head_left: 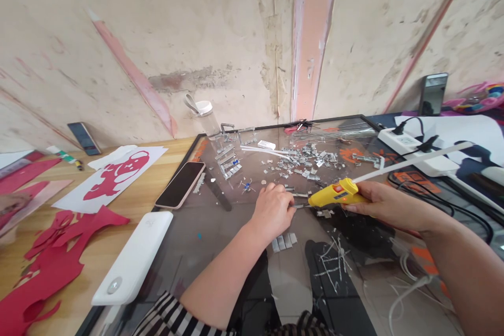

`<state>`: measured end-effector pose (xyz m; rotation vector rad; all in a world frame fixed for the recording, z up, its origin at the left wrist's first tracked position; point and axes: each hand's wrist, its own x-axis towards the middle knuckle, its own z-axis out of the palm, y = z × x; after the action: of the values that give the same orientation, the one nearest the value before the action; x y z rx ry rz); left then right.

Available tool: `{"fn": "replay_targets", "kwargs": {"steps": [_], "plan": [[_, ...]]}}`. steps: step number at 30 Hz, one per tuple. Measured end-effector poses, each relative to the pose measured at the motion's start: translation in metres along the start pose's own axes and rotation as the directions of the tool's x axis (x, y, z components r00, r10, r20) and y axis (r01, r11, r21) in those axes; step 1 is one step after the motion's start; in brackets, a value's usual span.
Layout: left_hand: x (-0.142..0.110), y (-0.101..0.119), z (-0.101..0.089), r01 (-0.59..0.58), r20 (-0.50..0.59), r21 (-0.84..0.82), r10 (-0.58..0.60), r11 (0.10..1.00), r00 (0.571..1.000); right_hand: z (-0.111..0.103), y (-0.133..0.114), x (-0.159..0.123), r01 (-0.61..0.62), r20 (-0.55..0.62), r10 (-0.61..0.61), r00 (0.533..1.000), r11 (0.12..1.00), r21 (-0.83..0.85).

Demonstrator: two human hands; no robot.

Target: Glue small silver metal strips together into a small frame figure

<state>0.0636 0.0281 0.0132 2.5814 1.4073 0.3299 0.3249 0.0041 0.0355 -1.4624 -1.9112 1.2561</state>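
Observation:
My right hand (388, 203) grips a yellow hot glue gun (334, 192), its nozzle pointing left. A long white glue stick (417, 160) runs out of its back end. Just left of the nozzle is my left hand (274, 205), fingers curled together low over the glass tabletop. Whatever those fingers hold is hidden; a thin silvery strip shows between them and the nozzle. Small silver metal pieces (311, 160) lie scattered beyond both hands. Nearer to me are a row of joined silver pieces (284, 242) and a pile of thin twisted sticks (333, 262).
A phone (181, 185) and a white power bank (134, 257) lie on the left. Behind stands a clear bottle (208, 119). On the right are a white power strip (413, 149) and black cables (444, 205). Red paper cutouts (51, 268) cover part of the wooden table.

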Motion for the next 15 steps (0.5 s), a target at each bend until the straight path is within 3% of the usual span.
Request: {"fn": "replay_targets", "kwargs": {"steps": [15], "plan": [[0.0006, -0.0003, 0.0003, -0.01, -0.008, 0.007, 0.01, 1.0, 1.0, -0.0002, 0.0056, 0.0024, 0.006, -0.01, -0.007, 1.0, 0.999, -0.042]]}}
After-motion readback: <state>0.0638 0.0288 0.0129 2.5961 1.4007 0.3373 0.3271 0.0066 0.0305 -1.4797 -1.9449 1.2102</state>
